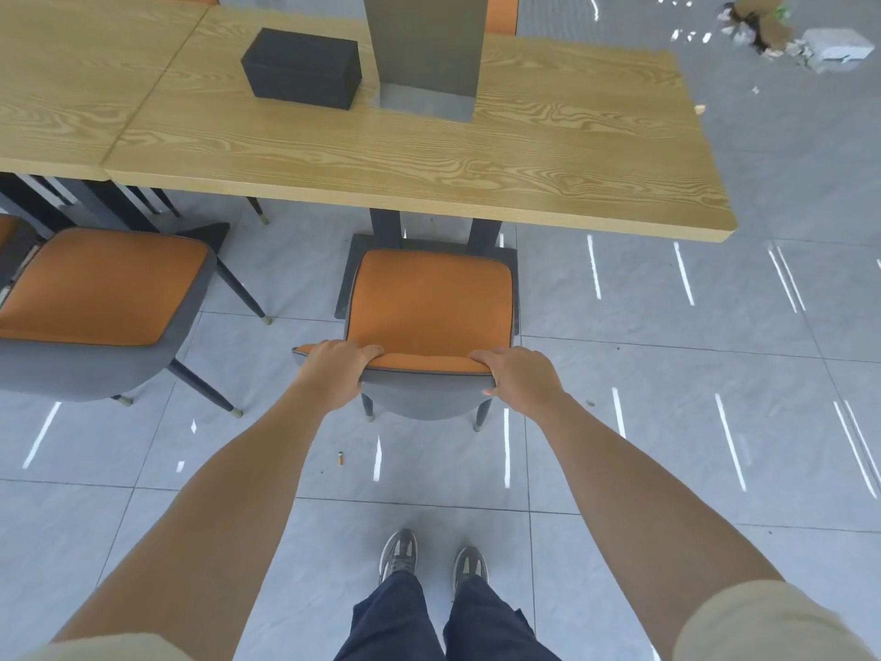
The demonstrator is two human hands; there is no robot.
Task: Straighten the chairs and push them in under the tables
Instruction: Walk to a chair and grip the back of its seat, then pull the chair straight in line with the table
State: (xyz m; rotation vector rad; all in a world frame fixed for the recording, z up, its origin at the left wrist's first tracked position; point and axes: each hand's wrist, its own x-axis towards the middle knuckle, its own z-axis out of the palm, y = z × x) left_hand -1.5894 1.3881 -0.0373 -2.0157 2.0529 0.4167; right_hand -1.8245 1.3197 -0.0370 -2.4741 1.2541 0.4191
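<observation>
An orange-seated chair with a grey back stands squarely in front of the wooden table, its seat's front edge close to the table's near edge and base. My left hand grips the left end of the backrest top. My right hand grips the right end. A second orange and grey chair stands to the left, turned at an angle, clear of the neighbouring table.
A black box and a grey upright stand sit on the table. Debris and a white block lie on the floor at far right. A small cigarette butt lies near my feet. Grey tiled floor all around.
</observation>
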